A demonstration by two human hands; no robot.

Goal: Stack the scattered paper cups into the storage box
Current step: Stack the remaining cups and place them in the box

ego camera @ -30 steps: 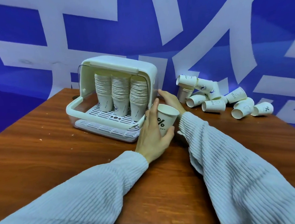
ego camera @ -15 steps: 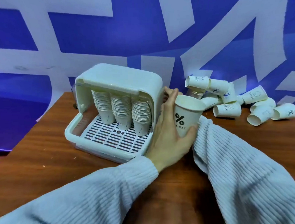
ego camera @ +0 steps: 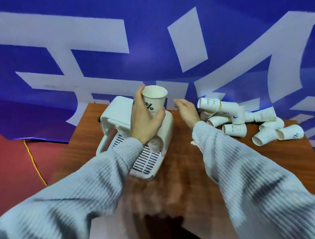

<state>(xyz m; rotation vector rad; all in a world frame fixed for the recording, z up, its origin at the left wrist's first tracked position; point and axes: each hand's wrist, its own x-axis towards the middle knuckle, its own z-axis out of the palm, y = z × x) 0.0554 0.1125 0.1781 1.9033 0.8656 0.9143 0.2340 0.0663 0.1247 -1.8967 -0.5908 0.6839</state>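
Observation:
My left hand (ego camera: 144, 120) grips a white paper cup (ego camera: 155, 99) with a black percent mark, held upright above the roof of the white storage box (ego camera: 116, 112). The box stands on the wooden table (ego camera: 182, 163) with its front open and a slotted tray floor. The cup stacks inside are mostly hidden by my left forearm; one stack (ego camera: 154, 144) shows below my wrist. My right hand (ego camera: 187, 112) hovers open to the right of the box, holding nothing. Several loose cups (ego camera: 234, 129) lie on their sides in a pile at the table's back right.
A blue wall with large white shapes (ego camera: 96, 49) stands right behind the table. A yellow cable (ego camera: 35, 166) runs over the red floor on the left. The table's right edge lies just beyond the cup pile.
My left hand has lifted the cup from beside the box to above its roof. My right hand has come away from the box's side. The view has tilted down and risen.

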